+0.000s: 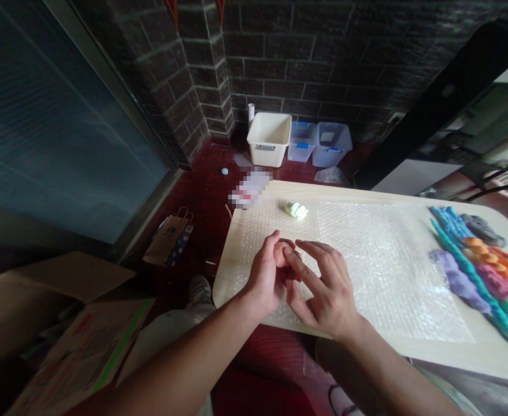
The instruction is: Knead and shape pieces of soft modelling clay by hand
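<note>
Above the near left part of the table, my left hand (pixel 271 274) is closed, its fingers curled in a cupped shape; whatever lies inside them is hidden. My right hand (pixel 325 283) is beside it with fingers stretched and apart, the fingertips meeting the fingers of my left hand. Nothing shows in the right hand. Just beyond both hands, a small pale green lumpy piece (pixel 297 210) rests on a sheet of bubble wrap (pixel 379 260).
The wooden table (pixel 422 352) carries several coloured bumpy strips, including a teal strip (pixel 468 271) and a purple piece (pixel 459 280), at right. A cream bin (pixel 269 150) and blue-clipped boxes (pixel 329 147) stand by the wall. Left are a paper bag (pixel 167 240) and an open carton (pixel 84 341).
</note>
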A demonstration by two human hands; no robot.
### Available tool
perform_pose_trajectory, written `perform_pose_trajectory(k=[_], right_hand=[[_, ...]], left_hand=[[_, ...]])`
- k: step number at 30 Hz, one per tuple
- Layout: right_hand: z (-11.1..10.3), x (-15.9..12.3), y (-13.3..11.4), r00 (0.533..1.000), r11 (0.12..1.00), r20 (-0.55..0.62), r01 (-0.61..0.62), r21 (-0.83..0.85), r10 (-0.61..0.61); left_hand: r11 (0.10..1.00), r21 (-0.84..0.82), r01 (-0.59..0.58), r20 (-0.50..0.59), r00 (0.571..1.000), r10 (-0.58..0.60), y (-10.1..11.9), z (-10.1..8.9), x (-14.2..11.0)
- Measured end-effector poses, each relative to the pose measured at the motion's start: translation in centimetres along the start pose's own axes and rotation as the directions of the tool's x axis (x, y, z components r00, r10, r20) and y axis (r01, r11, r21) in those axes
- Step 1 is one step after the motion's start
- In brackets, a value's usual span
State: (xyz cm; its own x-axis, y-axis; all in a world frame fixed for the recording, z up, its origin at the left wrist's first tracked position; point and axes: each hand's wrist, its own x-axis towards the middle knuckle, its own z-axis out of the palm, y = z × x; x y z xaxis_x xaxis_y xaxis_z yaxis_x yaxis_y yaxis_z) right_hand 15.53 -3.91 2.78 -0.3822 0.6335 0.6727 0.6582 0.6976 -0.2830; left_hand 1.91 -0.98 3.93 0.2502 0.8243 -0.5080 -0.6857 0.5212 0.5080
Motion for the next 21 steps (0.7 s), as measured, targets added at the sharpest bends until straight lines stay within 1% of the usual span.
perform_pose_trajectory(k=[5, 8, 13, 18, 21], right_hand=[[0.18, 0.25, -0.34, 1.000, 1.000, 0.020, 0.000, 0.006, 0.000], [0.17, 0.43, -0.37, 1.000, 1.000, 0.014, 0.001, 0.006, -0.001], [0.07, 0.46, -0.41, 0.999, 1.000, 0.037, -0.004, -0.004, 0.005], [0.11, 0.27, -0.40, 0.998, 1.000, 0.060, -0.017, -0.009, 0.018], [-0.05, 0.06, -0.37, 0.998, 0.999, 0.049, -0.032, 0.031, 0.030]], left_hand=[[0.999, -0.022, -0.037, -0.039, 0.999, 0.036, 0.08, 0.40, -0.21], [0.999, -0.024, -0.036, -0.046, 0.998, 0.035, 0.11, 0.41, -0.26], [0.999, -0.018, -0.026, -0.063, 0.998, 0.025, 0.11, 0.32, -0.27], [0.999, -0.035, -0.013, -0.053, 0.999, 0.011, 0.15, 0.19, -0.21], [1.000, -0.030, -0.009, 0.001, 1.000, 0.009, 0.37, 0.11, -0.25]])
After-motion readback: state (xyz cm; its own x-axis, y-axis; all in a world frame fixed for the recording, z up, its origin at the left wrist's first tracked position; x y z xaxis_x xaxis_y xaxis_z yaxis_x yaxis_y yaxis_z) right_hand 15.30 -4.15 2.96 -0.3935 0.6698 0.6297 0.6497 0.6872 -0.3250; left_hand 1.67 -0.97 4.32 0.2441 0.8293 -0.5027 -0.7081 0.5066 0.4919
